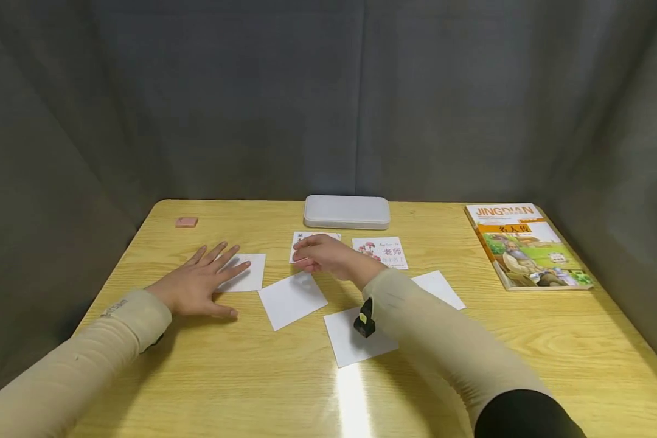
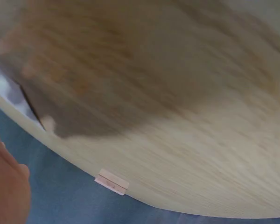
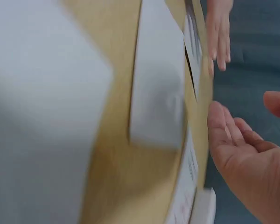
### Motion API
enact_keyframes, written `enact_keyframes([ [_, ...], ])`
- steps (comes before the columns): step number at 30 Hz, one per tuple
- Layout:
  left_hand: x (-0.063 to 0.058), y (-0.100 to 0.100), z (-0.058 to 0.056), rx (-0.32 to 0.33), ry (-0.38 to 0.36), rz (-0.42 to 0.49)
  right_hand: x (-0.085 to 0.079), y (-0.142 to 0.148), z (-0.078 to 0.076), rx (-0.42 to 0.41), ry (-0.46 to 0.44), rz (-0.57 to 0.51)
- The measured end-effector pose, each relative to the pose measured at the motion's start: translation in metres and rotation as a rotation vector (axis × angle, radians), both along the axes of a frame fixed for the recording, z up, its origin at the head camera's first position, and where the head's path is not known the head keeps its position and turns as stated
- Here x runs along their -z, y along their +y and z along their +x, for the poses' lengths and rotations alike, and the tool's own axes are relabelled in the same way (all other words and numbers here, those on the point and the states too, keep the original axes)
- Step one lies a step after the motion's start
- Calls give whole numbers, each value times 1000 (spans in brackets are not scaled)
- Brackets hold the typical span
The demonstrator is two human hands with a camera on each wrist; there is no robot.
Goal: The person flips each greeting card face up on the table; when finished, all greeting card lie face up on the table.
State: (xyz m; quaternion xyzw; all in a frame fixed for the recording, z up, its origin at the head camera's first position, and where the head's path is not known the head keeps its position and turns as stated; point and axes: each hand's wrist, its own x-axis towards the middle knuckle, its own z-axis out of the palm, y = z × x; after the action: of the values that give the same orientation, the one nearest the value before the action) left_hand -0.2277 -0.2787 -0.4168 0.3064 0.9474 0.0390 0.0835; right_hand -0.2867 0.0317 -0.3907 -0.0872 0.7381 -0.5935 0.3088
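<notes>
My left hand point(image 1: 197, 283), fingers spread, is over a white card point(image 1: 252, 272) on the left of the table; whether it presses the card cannot be told. My right hand point(image 1: 328, 255) is above a printed card point(image 1: 301, 236) and covers most of it. In the right wrist view the right fingers point(image 3: 226, 128) bend loosely, apart from the thumb, and hold nothing. A second printed card point(image 1: 391, 250), with pink flowers and Chinese characters, lies to the right. Blank cards lie nearer: a tilted one point(image 1: 292, 301) between the hands, another point(image 1: 342, 340) under the right forearm, and a third point(image 1: 440, 289) beyond it.
A white case point(image 1: 347, 212) stands at the table's back edge. A pink eraser-like block point(image 1: 187, 222) lies at the back left, and a book point(image 1: 531, 246) with a colourful cover at the right. Grey cloth point(image 1: 224, 109) hangs behind the wooden table point(image 1: 241, 377).
</notes>
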Motion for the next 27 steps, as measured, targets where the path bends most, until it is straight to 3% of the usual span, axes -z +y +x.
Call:
enact_keyframes([
  [6, 2, -2, 4, 6, -16, -45, 11, -36, 5, 17, -52, -13],
  [15, 9, -5, 10, -55, -115, 8, 21, -67, 3, 94, -115, -53],
  [20, 9, -2, 13, -100, -190, 42, 19, -78, 6, 115, -80, -16],
  [23, 7, 0, 13, -122, -199, 50, 17, -82, 7, 141, -49, 9],
  [27, 9, 0, 11, -133, -201, 48, 18, -86, 5, 211, -87, -34],
])
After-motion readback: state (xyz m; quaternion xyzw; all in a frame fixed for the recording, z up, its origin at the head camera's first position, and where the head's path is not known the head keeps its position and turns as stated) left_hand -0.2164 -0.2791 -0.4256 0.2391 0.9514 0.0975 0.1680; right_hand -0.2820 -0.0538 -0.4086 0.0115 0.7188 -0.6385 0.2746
